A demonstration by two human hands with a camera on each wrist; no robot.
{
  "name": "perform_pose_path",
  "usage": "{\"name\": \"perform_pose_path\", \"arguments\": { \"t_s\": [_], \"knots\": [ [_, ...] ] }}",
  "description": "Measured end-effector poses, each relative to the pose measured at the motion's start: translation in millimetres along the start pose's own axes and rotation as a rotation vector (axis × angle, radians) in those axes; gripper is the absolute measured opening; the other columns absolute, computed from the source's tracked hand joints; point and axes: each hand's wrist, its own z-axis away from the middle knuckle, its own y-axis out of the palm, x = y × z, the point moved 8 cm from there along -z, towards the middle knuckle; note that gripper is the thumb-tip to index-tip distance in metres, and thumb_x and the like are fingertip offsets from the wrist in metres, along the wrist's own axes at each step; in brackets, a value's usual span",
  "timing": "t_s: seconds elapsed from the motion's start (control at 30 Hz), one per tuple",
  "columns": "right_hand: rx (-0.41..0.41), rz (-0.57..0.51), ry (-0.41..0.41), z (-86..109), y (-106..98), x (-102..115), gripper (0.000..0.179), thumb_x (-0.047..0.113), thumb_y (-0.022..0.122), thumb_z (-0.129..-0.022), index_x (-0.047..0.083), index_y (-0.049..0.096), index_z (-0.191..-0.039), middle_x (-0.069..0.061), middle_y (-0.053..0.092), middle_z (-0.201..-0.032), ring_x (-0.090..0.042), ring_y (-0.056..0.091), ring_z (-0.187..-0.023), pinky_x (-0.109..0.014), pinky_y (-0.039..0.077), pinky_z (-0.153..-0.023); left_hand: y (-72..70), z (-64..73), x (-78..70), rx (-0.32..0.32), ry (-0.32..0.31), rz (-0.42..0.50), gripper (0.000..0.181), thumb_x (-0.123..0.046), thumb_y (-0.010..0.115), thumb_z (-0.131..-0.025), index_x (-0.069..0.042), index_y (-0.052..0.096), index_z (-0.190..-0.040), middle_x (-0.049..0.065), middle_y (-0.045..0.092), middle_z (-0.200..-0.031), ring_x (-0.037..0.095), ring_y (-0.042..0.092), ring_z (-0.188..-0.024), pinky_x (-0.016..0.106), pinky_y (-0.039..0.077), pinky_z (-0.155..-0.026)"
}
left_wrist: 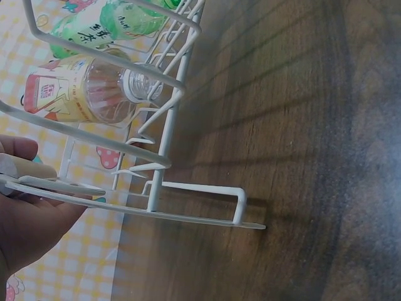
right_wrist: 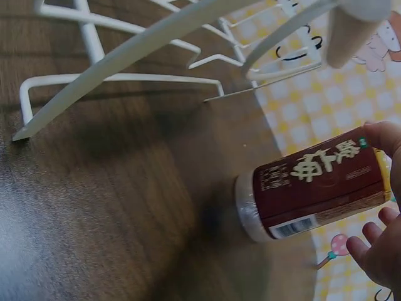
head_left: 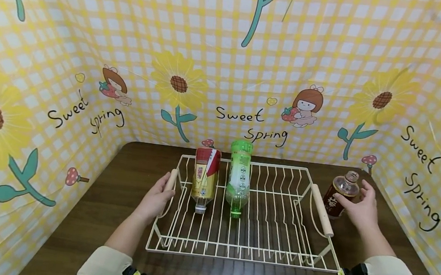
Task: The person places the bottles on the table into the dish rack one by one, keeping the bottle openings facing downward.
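Observation:
A cream wire rack point(head_left: 260, 250) with wooden side handles stands on the dark table. My left hand point(head_left: 154, 200) grips its left handle point(left_wrist: 28, 168). Right of the rack, my right hand point(head_left: 364, 210) holds a small plastic bottle point(head_left: 334, 204) with a dark brown label, thumb on the front and fingers at the far side. The bottle stands roughly upright, its clear mouth up. In the right wrist view its label point(right_wrist: 319, 182) faces the camera. Upside down in the rack are a red-and-yellow labelled bottle point(head_left: 206, 172) and a green one point(head_left: 239, 176), necks downward.
The right wooden handle point(head_left: 322, 211) stands between the rack's slots and the brown bottle. A yellow checked cloth point(head_left: 228, 66) hangs behind and along both sides of the table point(head_left: 101, 214). Wire slots continue right of the green bottle.

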Motion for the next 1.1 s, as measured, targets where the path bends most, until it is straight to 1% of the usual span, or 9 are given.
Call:
{"name": "perform_pose_path", "arguments": {
  "t_s": [0.1,0.2,0.3,0.43,0.57,0.77,0.93,1.1],
  "knots": [
    [-0.009,-0.010,0.001,-0.1,4,-4,0.097,0.025,0.069,-0.088,0.004,0.004,-0.156,-0.036,0.019,-0.155,-0.053,0.024,-0.142,-0.062,0.025,-0.114,-0.1,0.1,1.0,0.000,-0.002,-0.003,0.071,-0.004,0.044,-0.097,0.002,0.005,-0.156,0.026,0.009,-0.162,0.041,0.012,-0.149,0.052,0.011,-0.122],
    [-0.035,-0.022,0.002,0.3,7,-9,0.097,0.023,0.071,-0.086,0.004,0.006,-0.156,-0.035,0.024,-0.153,-0.051,0.028,-0.140,-0.061,0.027,-0.113,-0.2,-0.1,1.6,-0.004,-0.006,-0.006,0.071,-0.004,0.044,-0.097,0.001,0.006,-0.156,0.026,0.010,-0.162,0.041,0.014,-0.149,0.053,0.012,-0.122],
    [-0.058,-0.034,0.002,-0.2,9,-12,0.096,0.022,0.072,-0.086,0.004,0.008,-0.155,-0.035,0.027,-0.152,-0.050,0.030,-0.139,-0.061,0.029,-0.112,-0.1,-0.3,2.2,-0.006,-0.011,-0.005,0.070,-0.003,0.044,-0.097,0.000,0.006,-0.156,0.026,0.011,-0.162,0.041,0.014,-0.149,0.053,0.012,-0.122],
    [-0.063,-0.037,0.012,-0.9,11,-15,0.096,0.021,0.071,-0.086,0.005,0.007,-0.155,-0.034,0.029,-0.152,-0.049,0.032,-0.138,-0.060,0.029,-0.111,0.4,-0.4,1.9,-0.002,-0.012,0.001,0.069,-0.003,0.043,-0.098,0.001,0.006,-0.156,0.026,0.010,-0.162,0.041,0.014,-0.149,0.053,0.013,-0.122],
    [-0.057,-0.050,0.035,-1.1,13,-17,0.097,0.021,0.071,-0.086,0.006,0.005,-0.155,-0.032,0.028,-0.154,-0.048,0.033,-0.138,-0.058,0.029,-0.112,0.2,-0.8,2.1,-0.001,-0.010,0.004,0.069,-0.003,0.043,-0.098,0.001,0.005,-0.156,0.026,0.009,-0.162,0.041,0.014,-0.148,0.052,0.013,-0.122],
    [-0.054,-0.081,0.054,-1.1,16,-18,0.096,0.021,0.069,-0.087,0.008,0.002,-0.155,-0.027,0.023,-0.158,-0.046,0.030,-0.141,-0.056,0.027,-0.115,-0.2,-2.2,3.5,-0.008,-0.006,0.008,0.069,-0.002,0.043,-0.097,0.001,0.007,-0.156,0.025,0.010,-0.162,0.040,0.014,-0.149,0.051,0.013,-0.122],
    [-0.050,-0.092,0.067,-1.4,18,-20,0.096,0.023,0.068,-0.088,0.009,0.000,-0.155,-0.029,0.021,-0.157,-0.047,0.028,-0.141,-0.058,0.028,-0.114,-0.4,-0.8,3.5,-0.013,-0.006,0.005,0.070,-0.002,0.044,-0.096,0.000,0.007,-0.156,0.025,0.011,-0.162,0.040,0.015,-0.148,0.051,0.013,-0.122],
    [-0.052,-0.096,0.071,-1.1,19,-19,0.096,0.026,0.067,-0.089,0.011,0.000,-0.156,-0.028,0.019,-0.158,-0.048,0.029,-0.140,-0.058,0.030,-0.112,-0.8,-0.6,1.9,-0.007,0.013,0.002,0.070,-0.002,0.043,-0.096,0.003,0.006,-0.156,0.026,0.011,-0.162,0.040,0.014,-0.149,0.052,0.012,-0.122]
  ]
}}
